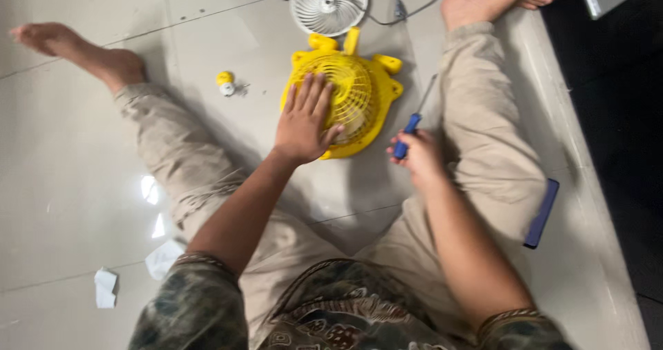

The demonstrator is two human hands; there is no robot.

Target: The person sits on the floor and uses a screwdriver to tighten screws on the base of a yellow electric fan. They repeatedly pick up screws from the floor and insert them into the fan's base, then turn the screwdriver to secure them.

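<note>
One white fan (329, 3) lies beyond yellow fan (349, 91).

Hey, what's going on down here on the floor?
A person sits on the tiled floor with legs spread. Their left hand presses flat on a small yellow fan lying grille-up, while the right hand holds a blue-handled screwdriver beside it. A white fan and a small yellow part lie nearby.

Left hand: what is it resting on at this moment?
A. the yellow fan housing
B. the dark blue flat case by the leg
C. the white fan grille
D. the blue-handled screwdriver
A: the left hand lies flat, fingers spread, on the yellow fan housing; the right hand holds the screwdriver.
</note>
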